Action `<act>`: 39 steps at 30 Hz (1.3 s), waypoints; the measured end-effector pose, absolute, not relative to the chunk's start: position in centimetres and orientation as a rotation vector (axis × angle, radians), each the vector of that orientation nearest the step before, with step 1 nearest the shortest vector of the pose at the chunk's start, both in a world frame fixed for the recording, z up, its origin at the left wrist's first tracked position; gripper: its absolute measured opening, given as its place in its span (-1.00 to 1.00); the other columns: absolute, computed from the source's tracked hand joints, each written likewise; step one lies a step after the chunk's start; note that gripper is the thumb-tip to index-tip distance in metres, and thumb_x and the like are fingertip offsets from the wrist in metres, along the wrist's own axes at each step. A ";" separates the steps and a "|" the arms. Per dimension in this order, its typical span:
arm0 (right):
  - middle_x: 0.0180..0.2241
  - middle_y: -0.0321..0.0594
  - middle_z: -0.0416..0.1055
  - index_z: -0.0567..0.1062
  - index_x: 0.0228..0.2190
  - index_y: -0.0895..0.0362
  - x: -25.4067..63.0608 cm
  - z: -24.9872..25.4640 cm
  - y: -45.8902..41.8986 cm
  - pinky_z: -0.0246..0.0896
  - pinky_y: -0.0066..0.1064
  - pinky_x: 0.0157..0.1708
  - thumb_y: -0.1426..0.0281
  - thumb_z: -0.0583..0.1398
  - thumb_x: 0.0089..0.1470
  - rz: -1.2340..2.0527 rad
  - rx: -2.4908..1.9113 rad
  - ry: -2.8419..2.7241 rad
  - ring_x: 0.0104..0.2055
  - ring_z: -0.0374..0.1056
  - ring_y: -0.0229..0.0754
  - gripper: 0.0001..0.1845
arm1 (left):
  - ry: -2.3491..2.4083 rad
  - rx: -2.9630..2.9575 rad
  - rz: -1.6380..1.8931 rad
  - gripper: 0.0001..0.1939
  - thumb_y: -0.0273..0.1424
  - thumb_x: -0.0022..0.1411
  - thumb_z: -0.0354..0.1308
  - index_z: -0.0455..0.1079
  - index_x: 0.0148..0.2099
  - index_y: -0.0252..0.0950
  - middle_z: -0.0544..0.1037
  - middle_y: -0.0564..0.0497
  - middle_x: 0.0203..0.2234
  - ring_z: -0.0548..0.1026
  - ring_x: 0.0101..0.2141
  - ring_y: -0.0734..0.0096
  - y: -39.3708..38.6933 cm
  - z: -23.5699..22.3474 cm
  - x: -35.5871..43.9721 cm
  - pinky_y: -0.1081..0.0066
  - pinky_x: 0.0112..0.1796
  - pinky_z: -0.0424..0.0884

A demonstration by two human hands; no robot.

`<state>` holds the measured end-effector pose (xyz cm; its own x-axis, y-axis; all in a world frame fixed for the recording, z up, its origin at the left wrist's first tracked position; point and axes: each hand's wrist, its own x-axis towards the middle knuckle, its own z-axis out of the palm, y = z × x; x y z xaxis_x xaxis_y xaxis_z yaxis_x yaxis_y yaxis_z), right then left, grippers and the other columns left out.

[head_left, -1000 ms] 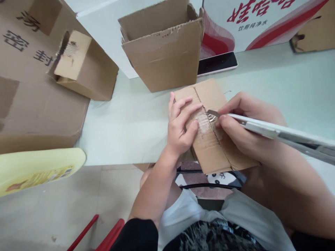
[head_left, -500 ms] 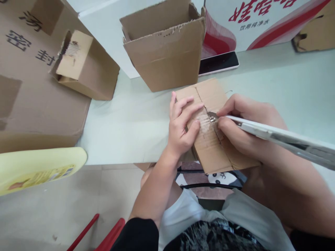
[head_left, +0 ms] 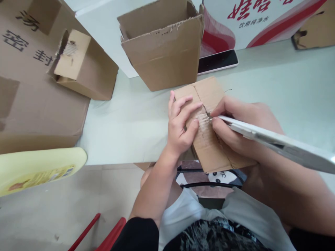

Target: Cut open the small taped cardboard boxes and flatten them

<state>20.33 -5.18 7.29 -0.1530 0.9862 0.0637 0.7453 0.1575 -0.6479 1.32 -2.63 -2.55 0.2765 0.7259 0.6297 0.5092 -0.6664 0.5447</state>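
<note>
A closed cardboard box (head_left: 214, 158) lies at the table's front edge, its near end jutting past it. Torn, roughened paper runs beside the dark seam across its top. My left hand (head_left: 181, 127) rests open on the box's left side, fingers spread and thumb on the top face. My right hand (head_left: 240, 122) is closed around the front of a long white utility knife (head_left: 274, 139). The knife's tip meets the seam near the middle of the box; the fingers and the cardboard mostly hide its blade.
Behind stands an open-topped cardboard box (head_left: 162, 59), with a black-faced phone-like slab (head_left: 218, 62) beside it. A smaller box (head_left: 89, 66) and a big carton (head_left: 47, 104) are at left. A red-and-white carton (head_left: 251, 28) lines the back. A yellow object (head_left: 42, 169) sits at lower left.
My right hand has shifted slightly left with the utility knife, and its metal tip shows less at the seam. My left hand stays in place on the box.
</note>
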 end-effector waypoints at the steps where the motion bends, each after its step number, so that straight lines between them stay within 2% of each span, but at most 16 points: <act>1: -0.60 -0.32 0.42 0.40 -0.43 0.02 20.4 7.3 -5.2 0.04 -0.35 -0.49 0.21 0.11 0.00 0.681 -1.629 -1.950 -0.59 0.22 -0.20 -0.83 | 1.147 2.316 1.328 -0.59 -0.06 0.53 -0.06 0.39 0.23 -0.07 0.45 -0.05 0.20 0.42 0.28 0.11 -2.6 -2.6 1.3 -0.17 0.50 -0.08; 6: -0.60 -0.35 0.42 0.38 -0.46 0.03 20.7 7.4 -5.4 0.04 -0.36 -0.49 0.29 0.12 -0.01 0.751 -1.551 -1.862 -0.58 0.26 -0.25 -0.91 | 1.143 2.314 1.323 -0.58 -0.05 0.52 -0.06 0.40 0.22 -0.07 0.45 -0.06 0.21 0.41 0.29 0.09 -2.6 -2.6 1.2 -0.18 0.50 -0.10; 13: -0.62 -0.39 0.40 0.37 -0.48 0.01 20.7 7.1 -5.5 0.01 -0.37 -0.53 0.34 0.12 -0.02 0.713 -1.518 -1.864 -0.61 0.24 -0.26 -0.96 | 1.195 2.371 1.324 -0.55 -0.01 0.54 -0.11 0.40 0.19 -0.11 0.49 -0.11 0.16 0.46 0.25 0.10 -2.7 -2.3 1.3 -0.26 0.45 0.06; 17: -0.63 -0.40 0.40 0.37 -0.47 0.00 20.8 7.0 -5.5 0.01 -0.38 -0.54 0.35 0.12 0.00 0.686 -1.502 -1.894 -0.63 0.24 -0.26 -0.96 | 1.169 2.350 1.359 -0.57 -0.03 0.54 -0.08 0.41 0.18 -0.12 0.49 -0.10 0.15 0.47 0.23 0.10 -2.7 -2.2 1.4 -0.27 0.45 0.07; 28: -0.66 -0.40 0.37 0.36 -0.49 0.00 20.5 7.2 -5.3 0.00 -0.36 -0.55 0.31 0.10 -0.04 0.721 -1.533 -1.897 -0.65 0.21 -0.26 -0.94 | 1.145 2.317 1.338 -0.58 -0.04 0.53 -0.07 0.39 0.21 -0.09 0.47 -0.07 0.18 0.42 0.28 0.09 -2.7 -2.4 1.3 -0.22 0.49 -0.06; 34: -0.65 -0.37 0.38 0.35 -0.51 0.01 20.5 7.6 -5.2 0.00 -0.35 -0.56 0.27 0.09 -0.06 0.750 -1.528 -1.895 -0.64 0.21 -0.26 -0.90 | 1.180 2.350 1.338 -0.56 -0.01 0.53 -0.09 0.40 0.19 -0.11 0.49 -0.10 0.16 0.46 0.24 0.08 -2.7 -2.3 1.3 -0.26 0.46 0.04; 39: -0.65 -0.38 0.37 0.34 -0.51 0.01 20.6 7.7 -5.3 0.00 -0.35 -0.56 0.28 0.08 -0.09 0.754 -1.506 -1.890 -0.65 0.19 -0.27 -0.91 | 1.182 2.353 1.338 -0.55 0.00 0.53 -0.10 0.40 0.19 -0.11 0.49 -0.09 0.16 0.47 0.23 0.07 -2.7 -2.2 1.3 -0.29 0.45 0.05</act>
<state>20.63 -5.26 7.72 -0.1756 0.9788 0.1056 0.6377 0.1948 -0.7452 1.33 -2.72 -2.25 0.2758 0.7169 0.6404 0.5475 -0.6647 0.5084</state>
